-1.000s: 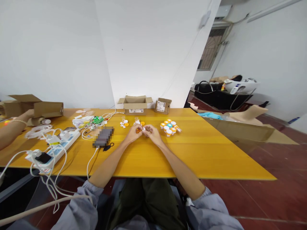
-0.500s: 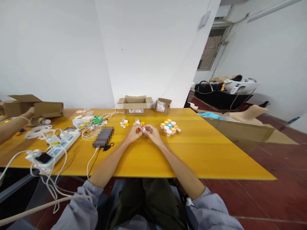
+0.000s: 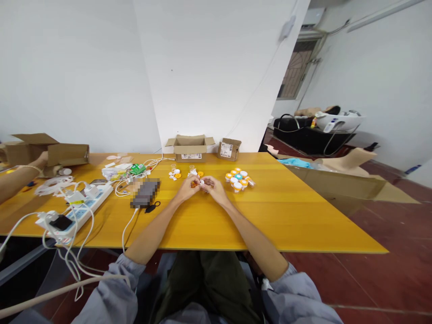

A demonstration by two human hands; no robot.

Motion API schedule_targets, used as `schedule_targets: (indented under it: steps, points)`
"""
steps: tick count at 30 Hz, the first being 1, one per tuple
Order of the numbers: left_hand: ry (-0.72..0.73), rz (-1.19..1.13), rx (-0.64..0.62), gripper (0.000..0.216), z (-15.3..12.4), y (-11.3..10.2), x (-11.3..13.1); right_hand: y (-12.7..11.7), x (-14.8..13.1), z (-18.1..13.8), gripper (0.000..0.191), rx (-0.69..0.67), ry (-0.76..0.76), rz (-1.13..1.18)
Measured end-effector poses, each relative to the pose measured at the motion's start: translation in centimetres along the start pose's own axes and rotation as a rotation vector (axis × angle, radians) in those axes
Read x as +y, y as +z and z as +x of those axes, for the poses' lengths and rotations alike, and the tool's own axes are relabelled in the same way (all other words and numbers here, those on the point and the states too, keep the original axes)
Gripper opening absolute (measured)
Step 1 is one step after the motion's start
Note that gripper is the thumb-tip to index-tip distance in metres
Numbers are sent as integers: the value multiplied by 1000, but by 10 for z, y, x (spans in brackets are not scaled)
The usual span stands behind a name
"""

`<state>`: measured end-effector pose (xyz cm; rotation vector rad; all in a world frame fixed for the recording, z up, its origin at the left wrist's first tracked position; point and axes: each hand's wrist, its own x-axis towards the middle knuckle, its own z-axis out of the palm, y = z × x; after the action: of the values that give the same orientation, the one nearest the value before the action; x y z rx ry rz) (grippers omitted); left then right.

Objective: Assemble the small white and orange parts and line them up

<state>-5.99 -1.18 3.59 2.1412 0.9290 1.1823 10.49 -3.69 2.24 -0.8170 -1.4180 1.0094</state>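
Head view shows a small white piece (image 3: 202,183) held between both hands (image 3: 185,189).

Wkshop-ish: pwr strip (image 3: 83,213), cdbd boxes (image 3: 191,150), wk tbl (image 3: 286,216).

White piece (image 3: 202,182) — partly behind fingers (image 3: 211,180)

Loose lavender-grey fabric here, left sleeve (image 3: 113,292) and right sleeve (image 3: 300,294) both wrinkling, bunched into gathered cuffs (image 3: 134,265) around the forearms (image 3: 157,225)! Dark olive trousers (image 3: 184,283) between them, softly creased, and the hands (image 3: 186,190)? Bare, both!
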Motion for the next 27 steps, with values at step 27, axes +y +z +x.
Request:
schedule_targets:
  steps: [27]
  points:
    - [-31,1,2,13,1,-3,2,-1,0,0,27,9,11,-11]
